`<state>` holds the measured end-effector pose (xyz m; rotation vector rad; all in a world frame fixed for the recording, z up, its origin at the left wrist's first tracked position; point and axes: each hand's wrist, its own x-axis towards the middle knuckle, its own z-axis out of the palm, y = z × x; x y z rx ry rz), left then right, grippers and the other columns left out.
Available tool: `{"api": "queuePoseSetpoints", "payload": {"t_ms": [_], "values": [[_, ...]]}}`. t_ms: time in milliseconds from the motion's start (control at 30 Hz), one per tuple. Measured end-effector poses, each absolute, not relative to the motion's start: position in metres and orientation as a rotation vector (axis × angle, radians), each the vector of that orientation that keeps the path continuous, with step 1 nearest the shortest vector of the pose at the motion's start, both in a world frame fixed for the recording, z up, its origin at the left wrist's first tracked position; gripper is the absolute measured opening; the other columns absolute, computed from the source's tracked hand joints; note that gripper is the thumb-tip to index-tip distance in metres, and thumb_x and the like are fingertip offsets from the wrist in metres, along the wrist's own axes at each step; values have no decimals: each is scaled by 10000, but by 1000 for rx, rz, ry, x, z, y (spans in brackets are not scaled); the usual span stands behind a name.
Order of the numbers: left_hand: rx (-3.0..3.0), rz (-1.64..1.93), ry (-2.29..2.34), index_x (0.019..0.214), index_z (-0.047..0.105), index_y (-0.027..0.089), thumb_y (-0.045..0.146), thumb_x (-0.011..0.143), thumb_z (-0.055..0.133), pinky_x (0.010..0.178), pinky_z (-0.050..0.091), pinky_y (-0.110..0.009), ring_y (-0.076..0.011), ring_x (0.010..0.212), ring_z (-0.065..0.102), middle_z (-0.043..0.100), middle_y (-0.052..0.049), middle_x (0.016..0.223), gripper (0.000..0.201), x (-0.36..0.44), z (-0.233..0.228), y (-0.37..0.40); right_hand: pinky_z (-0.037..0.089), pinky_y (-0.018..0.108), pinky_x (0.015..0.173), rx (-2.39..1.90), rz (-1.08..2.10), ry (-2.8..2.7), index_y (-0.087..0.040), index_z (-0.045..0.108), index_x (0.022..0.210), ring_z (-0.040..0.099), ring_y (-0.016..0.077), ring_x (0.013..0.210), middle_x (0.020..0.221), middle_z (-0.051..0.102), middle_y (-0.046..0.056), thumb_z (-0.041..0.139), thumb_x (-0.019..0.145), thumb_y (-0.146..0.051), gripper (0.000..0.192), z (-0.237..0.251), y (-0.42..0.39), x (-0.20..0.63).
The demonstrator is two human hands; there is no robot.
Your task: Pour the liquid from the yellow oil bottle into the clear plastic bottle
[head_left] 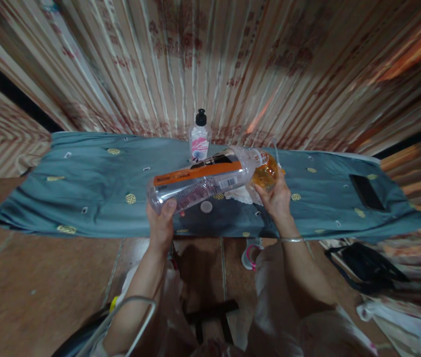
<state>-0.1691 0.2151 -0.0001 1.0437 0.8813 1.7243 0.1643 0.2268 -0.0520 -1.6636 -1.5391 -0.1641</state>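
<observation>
While your left hand [161,224] grips the base end of the big clear bottle [201,184] with the orange label, fingers wrapped and clamped around it, thumb on top, you've got it tipped almost flat, neck pointing right and a little up, so its mouth meets the small container of amber liquid [266,172]. Your right hand [276,198] holds that container from below and behind, fingers closed on it, keeping it raised right at the bottle's mouth; the two look touching, but the exact contact is blurred by the clear plastic. Whether liquid is moving, and in which direction, I can't tell. Both things hang just above the counter [84,188], which is draped in a blue-grey cloth with yellow dots, so any drip lands on cloth. A white round cap [206,207] lies on the cloth directly under the bottle, probably set there to free the opening. A crumpled white tissue [242,195] sits just beside it, under your right hand, handy for spills. A small upright bottle with a black cap and pink label [199,136] stands behind at the back edge, clear of the work. A dark phone [366,191] lies flat well to the right.
</observation>
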Motion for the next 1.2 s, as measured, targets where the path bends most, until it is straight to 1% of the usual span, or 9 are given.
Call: {"api": "queuePoseSetpoints", "payload": {"t_ms": [100, 300, 433, 533, 633, 767, 867, 1067, 1200], "values": [[1038, 1723, 887, 1245, 715, 253, 598, 740, 893, 463, 507, -239, -136, 596, 590, 724, -50, 961, 637, -169, 1, 215, 595, 535, 1136, -1696, -163, -1529, -170, 474, 1559, 697, 369, 1352, 1493, 682, 201, 685, 928, -643, 816, -51, 227, 163], [1038, 1735, 879, 1273, 710, 259, 628, 722, 904, 444, 501, -248, -124, 534, 555, 710, -34, 911, 690, -168, 2, 215, 589, 537, 1139, -1704, -127, -1524, -178, 465, 1564, 683, 373, 1362, 1496, 675, 196, 698, 926, -605, 802, -49, 226, 162], [1045, 1738, 864, 1286, 695, 269, 605, 742, 901, 472, 527, -256, -121, 556, 561, 708, -26, 939, 672, -168, -1, 216, 582, 543, 1146, -1709, -137, -1521, -170, 458, 1570, 674, 378, 1374, 1505, 667, 205, 690, 923, -623, 822, -50, 226, 162], [1050, 1717, 857, 1282, 695, 281, 611, 758, 886, 460, 516, -247, -125, 574, 568, 713, -30, 957, 649, -168, -3, 217, 589, 551, 1136, -1707, -130, -1519, -156, 462, 1562, 688, 385, 1352, 1478, 684, 213, 682, 924, -626, 822, -51, 227, 162], [1049, 1711, 853, 1267, 703, 269, 610, 755, 888, 447, 500, -234, -131, 595, 588, 713, -38, 964, 643, -168, -5, 218, 589, 559, 1136, -1691, -132, -1512, -143, 472, 1549, 693, 392, 1347, 1455, 695, 224, 680, 921, -635, 824, -51, 227, 163], [1011, 1724, 873, 1227, 715, 259, 612, 720, 902, 424, 481, -223, -136, 590, 596, 720, -41, 956, 646, -167, -4, 218, 589, 563, 1135, -1693, -154, -1504, -168, 483, 1539, 696, 385, 1343, 1475, 684, 214, 690, 911, -660, 824, -51, 228, 163], [989, 1721, 870, 1187, 725, 260, 617, 695, 913, 420, 477, -217, -140, 593, 603, 727, -45, 957, 636, -166, -2, 218, 608, 542, 1108, -1682, -154, -1515, -171, 495, 1527, 715, 373, 1311, 1450, 699, 207, 680, 923, -657, 798, -50, 228, 162], [1048, 1719, 870, 1153, 710, 245, 622, 739, 880, 420, 488, -227, -135, 563, 589, 709, -38, 917, 586, -166, 0, 217, 626, 512, 1083, -1709, -177, -1507, -179, 507, 1526, 730, 358, 1288, 1434, 715, 191, 672, 936, -640, 767, -47, 226, 159], [1069, 1704, 868, 1140, 708, 237, 624, 753, 868, 432, 497, -238, -129, 547, 575, 708, -39, 916, 570, -167, 0, 217, 618, 517, 1095, -1714, -167, -1508, -186, 492, 1536, 715, 358, 1315, 1457, 700, 183, 687, 928, -624, 774, -47, 226, 159]]}}
